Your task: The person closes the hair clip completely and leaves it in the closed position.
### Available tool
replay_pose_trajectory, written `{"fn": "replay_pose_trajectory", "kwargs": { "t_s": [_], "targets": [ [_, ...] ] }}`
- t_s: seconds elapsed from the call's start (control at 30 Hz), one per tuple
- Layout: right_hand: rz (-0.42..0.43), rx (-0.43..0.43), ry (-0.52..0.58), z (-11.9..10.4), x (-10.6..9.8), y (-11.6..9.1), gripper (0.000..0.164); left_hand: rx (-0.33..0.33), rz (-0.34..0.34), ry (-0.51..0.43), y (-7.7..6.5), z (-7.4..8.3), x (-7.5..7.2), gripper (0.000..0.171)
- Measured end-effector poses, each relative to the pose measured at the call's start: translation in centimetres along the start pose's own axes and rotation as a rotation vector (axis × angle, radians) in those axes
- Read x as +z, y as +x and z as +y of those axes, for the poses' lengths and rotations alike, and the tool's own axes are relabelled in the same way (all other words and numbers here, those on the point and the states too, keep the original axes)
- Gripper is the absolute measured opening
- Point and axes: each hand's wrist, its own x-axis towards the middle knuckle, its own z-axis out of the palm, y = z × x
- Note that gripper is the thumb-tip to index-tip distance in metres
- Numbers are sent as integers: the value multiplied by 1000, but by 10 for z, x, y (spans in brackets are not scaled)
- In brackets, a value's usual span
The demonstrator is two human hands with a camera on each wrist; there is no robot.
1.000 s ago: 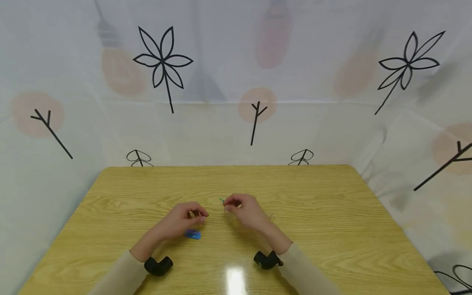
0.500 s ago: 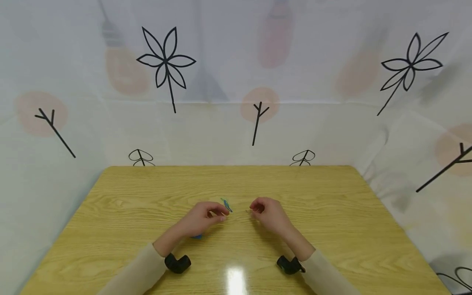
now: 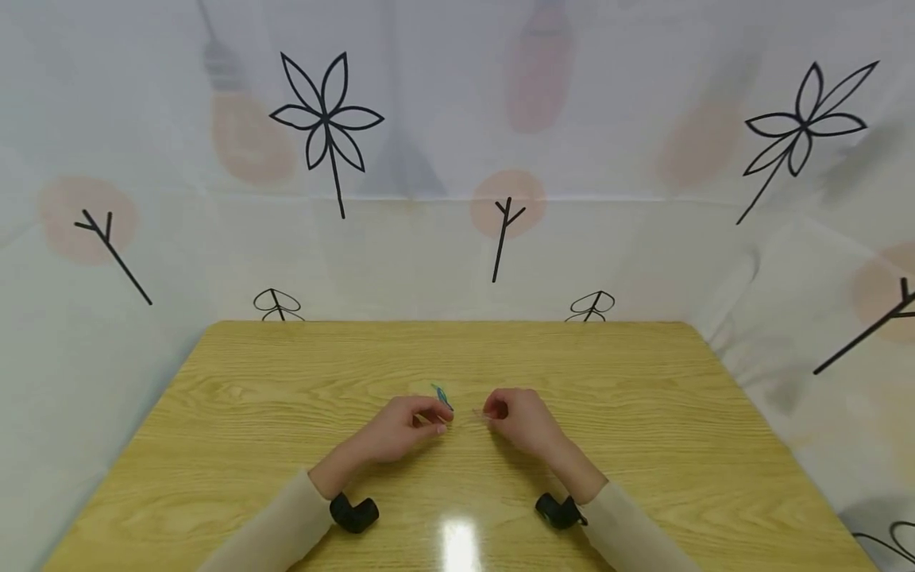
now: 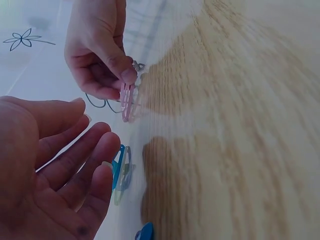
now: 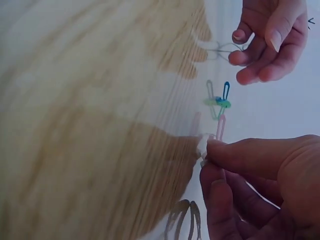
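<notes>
My right hand [image 3: 525, 417] pinches one end of a pink snap hair clip [image 5: 221, 127] between thumb and fingers, low over the table. The clip's free end points toward my left hand [image 3: 400, 429], whose loosely bent fingers stand apart from the thumb and hold nothing. Just past the left fingertips, a blue hair clip [image 3: 442, 396] and a green hair clip [image 5: 225, 104] lie crossed or touching on the tabletop. Another blue clip [image 4: 146, 232] shows at the lower edge of the left wrist view; in the head view the left hand and forearm hide it.
The wood-grain table [image 3: 608, 365] is glossy and mirrors the clips and hands. A white cloth [image 3: 422, 254] with plant drawings hangs behind it and along both sides. Each wrist carries a black camera mount [image 3: 353, 514].
Both hands have moved right, the right hand leaving the blue and green clips and the left coming up beside them. The left arm now covers the blue clip seen earlier at its side.
</notes>
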Motion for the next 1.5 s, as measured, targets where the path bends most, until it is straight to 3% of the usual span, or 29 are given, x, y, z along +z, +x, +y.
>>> {"fn": "replay_pose_trajectory", "kwargs": {
  "t_s": [0.33,0.83,1.17,1.5],
  "targets": [
    [-34,-3,87,-6,0,-3,7,-6,-1,-11,-1,-2,1,23],
    [-68,-123,131,-19,3,-8,12,5,16,-29,-4,3,4,26],
    [-53,-60,237,-22,11,-10,11,42,44,1,-5,3,4,21],
    [-71,-15,290,-26,15,-11,9,28,61,11,-5,4,6,16]
  ]
}}
